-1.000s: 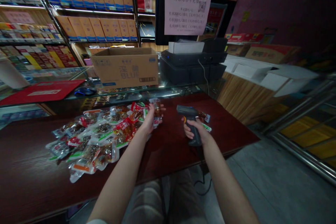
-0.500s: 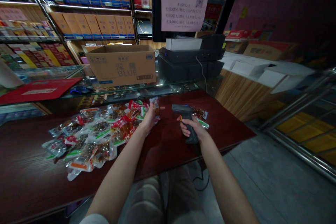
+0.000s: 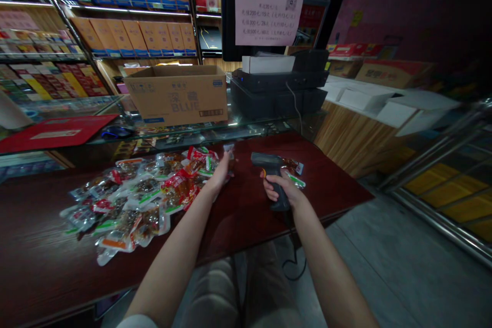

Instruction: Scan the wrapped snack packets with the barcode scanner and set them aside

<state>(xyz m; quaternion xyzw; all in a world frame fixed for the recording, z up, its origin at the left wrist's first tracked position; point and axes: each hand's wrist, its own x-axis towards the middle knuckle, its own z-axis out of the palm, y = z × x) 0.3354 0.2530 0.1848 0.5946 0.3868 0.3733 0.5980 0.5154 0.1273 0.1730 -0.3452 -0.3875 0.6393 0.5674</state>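
My left hand (image 3: 220, 174) holds a small clear snack packet (image 3: 229, 156) upright at the right edge of a pile of snack packets (image 3: 138, 200) on a dark red wooden table (image 3: 246, 215). My right hand (image 3: 282, 189) is wrapped round the grip of a black barcode scanner (image 3: 271, 171), whose head points left at the held packet. A couple of packets (image 3: 294, 171) lie on the table just right of the scanner. The scanner's cable (image 3: 295, 261) hangs off the table's near edge.
Behind the table runs a glass counter (image 3: 115, 138) with a cardboard box (image 3: 179, 93), a red mat (image 3: 54, 130), a blue mouse (image 3: 115, 132) and a black till with a printer (image 3: 280, 87). Shelves of boxed goods (image 3: 115, 36) fill the back wall. A wooden counter (image 3: 357, 138) stands to the right.
My left hand has turned the packet and brought it a little lower, closer to the scanner head. The right hand and scanner have hardly moved.
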